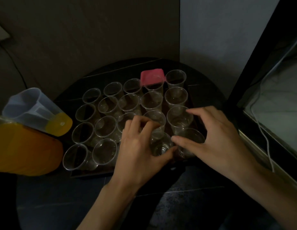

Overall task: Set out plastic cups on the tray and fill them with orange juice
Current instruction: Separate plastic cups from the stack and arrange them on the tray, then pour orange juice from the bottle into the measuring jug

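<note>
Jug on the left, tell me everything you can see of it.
The jug is translucent whitish plastic, open-topped, with a handle-like shape showing through its wall. Orange juice fills only its bottom part. It looks tilted in this wide-angle view, standing left of the tray of empty cups and just behind a larger orange container, which it seems to touch. The left hand and right hand are on cups, away from it.

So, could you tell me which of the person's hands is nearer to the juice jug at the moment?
Left. The left hand grips a cup in the tray's near row, right of the jug; the right hand lies further right, over the corner cup.
</note>
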`<action>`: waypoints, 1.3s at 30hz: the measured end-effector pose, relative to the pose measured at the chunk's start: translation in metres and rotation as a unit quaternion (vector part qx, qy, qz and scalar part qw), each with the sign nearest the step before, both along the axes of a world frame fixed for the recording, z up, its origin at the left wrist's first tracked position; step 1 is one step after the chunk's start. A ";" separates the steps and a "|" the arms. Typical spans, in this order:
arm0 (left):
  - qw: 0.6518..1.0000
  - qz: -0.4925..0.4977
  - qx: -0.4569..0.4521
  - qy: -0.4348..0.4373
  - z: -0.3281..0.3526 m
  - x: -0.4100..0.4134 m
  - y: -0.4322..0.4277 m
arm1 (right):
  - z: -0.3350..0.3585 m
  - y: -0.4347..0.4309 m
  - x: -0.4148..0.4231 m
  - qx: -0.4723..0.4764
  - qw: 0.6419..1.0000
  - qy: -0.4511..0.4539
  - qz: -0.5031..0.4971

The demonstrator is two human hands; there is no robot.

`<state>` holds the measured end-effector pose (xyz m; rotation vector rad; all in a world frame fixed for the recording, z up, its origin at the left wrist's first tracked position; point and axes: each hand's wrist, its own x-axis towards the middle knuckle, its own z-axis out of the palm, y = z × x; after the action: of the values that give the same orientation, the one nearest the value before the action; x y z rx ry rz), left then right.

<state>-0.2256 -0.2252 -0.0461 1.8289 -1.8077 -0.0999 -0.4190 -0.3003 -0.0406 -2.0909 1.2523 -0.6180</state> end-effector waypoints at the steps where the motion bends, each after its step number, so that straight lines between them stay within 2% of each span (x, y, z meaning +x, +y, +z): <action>1: 1.000 -0.003 -0.004 0.005 0.002 0.002 0.001 | 0.003 0.000 0.003 -0.005 1.000 -0.008 0.005; 7: 0.999 -0.005 0.009 0.037 0.025 0.017 0.025 | 0.022 0.001 0.035 -0.016 0.997 -0.066 0.029; 13: 0.997 0.053 -0.010 0.060 0.052 0.064 0.073 | 0.051 0.024 0.096 -0.001 0.981 -0.171 0.091; 18: 0.989 0.125 -0.050 0.059 0.077 0.109 0.112 | 0.082 0.053 0.178 0.020 0.963 -0.203 0.174; 21: 0.976 0.180 -0.110 0.050 0.081 0.135 0.134 | 0.102 0.069 0.225 0.011 0.957 -0.189 0.219; 23: 0.954 0.239 -0.179 0.037 0.071 0.154 0.150 | 0.113 0.078 0.256 0.005 0.956 -0.180 0.232; 26: 0.886 0.379 -0.261 0.060 0.044 0.181 0.164 | 0.128 0.086 0.305 -0.035 0.957 -0.146 0.249; 29: 0.823 0.496 -0.252 0.116 0.019 0.203 0.162 | 0.140 0.089 0.355 -0.103 0.951 -0.089 0.276; 31: 0.818 0.518 -0.190 0.163 0.007 0.217 0.157 | 0.148 0.091 0.386 -0.136 0.946 -0.041 0.291; 34: 0.838 0.486 -0.124 0.216 -0.008 0.237 0.149 | 0.156 0.092 0.424 -0.178 0.933 0.042 0.310; 39: 0.830 0.460 -0.133 0.286 -0.010 0.252 0.137 | 0.168 0.090 0.450 -0.273 0.910 0.112 0.291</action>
<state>0.0266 -0.0881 -0.0562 1.9749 -0.4062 -0.0164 0.0312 -0.2102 0.1269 -2.8968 0.5144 -0.4904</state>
